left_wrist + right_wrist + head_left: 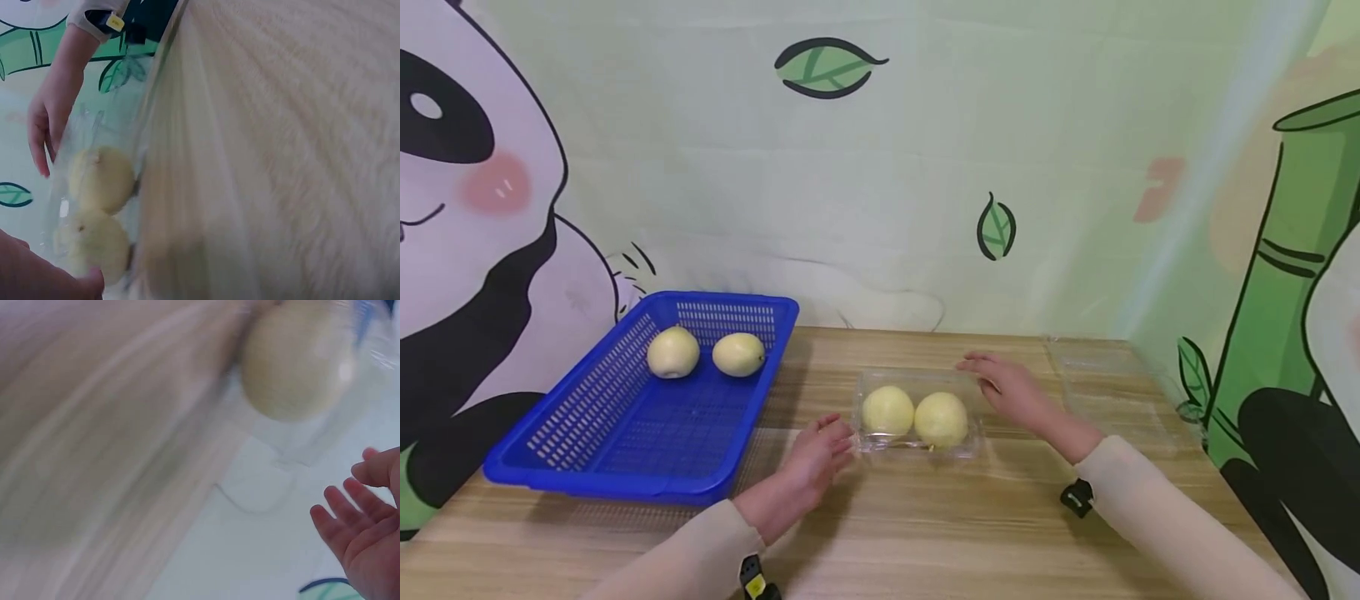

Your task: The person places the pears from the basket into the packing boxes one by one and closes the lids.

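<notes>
Two pale yellow pears (942, 420) sit side by side in a clear plastic box (919, 379) on the wooden table. By the box's left end is my left hand (817, 458), its fingers loosely extended and holding nothing. My right hand (1011, 390) hovers near the far right corner of the box, fingers relaxed and apart. In the right wrist view the right hand (369, 531) has spread fingers with a gap to the box and a pear (297, 359). The left wrist view shows both pears (101, 180) through the clear plastic.
A blue plastic basket (617, 483) stands on the left of the table with two more pears (739, 355) inside. Another clear plastic container (1097, 400) lies at the back right. A printed cloth backdrop (887, 208) rises behind the table.
</notes>
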Motion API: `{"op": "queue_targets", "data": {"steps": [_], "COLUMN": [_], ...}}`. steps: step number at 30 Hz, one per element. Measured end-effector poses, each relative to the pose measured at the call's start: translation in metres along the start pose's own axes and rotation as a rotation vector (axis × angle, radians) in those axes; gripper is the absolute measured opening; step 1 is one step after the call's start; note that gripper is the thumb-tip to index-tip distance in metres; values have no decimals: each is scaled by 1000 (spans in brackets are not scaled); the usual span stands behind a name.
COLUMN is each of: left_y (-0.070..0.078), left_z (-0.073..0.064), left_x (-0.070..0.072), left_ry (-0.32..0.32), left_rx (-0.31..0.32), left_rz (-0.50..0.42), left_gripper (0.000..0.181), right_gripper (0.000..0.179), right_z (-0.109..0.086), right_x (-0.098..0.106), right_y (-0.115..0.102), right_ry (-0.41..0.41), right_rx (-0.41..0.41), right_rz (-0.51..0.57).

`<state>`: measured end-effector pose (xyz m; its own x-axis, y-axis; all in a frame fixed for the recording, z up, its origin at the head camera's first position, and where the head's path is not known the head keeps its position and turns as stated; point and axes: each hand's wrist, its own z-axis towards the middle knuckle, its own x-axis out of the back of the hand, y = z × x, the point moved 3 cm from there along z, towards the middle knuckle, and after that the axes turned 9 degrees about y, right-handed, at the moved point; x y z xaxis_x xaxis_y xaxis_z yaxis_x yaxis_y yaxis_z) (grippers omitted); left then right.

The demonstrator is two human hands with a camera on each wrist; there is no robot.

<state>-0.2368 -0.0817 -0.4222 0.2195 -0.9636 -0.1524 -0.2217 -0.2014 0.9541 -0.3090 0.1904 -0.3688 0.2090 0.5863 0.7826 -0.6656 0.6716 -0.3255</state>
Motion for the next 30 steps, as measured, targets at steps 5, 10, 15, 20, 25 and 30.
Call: {"op": "queue_targets", "data": {"steps": [5,10,15,20,25,30], "left_y": [18,27,34,36,36,38], "left_z": [0,1,0,1,4,5], "left_x": [2,-4,-17,-22,-23,-23], "left_ry": [48,13,-55,-101,-149,-181], "left_rx": [-148,-220,-369,-508,-608,-686], "left_rz": [172,263,353,509,666,796], "left_gripper": [65,66,64,59,57,60], "right_gripper": [32,36,39,42,43,45], "right_z": [-5,-19,-32,-43,-54,-60], "right_x": [25,42,52,52,49,49], "right_y": [-6,-12,-14,-13,-12,-12], "right_ry": [85,99,97,57,62,86], "right_rx": [-167,-340,-491,-597,-661,-691], "right_rz": [158,271,408,528,586,683]}}
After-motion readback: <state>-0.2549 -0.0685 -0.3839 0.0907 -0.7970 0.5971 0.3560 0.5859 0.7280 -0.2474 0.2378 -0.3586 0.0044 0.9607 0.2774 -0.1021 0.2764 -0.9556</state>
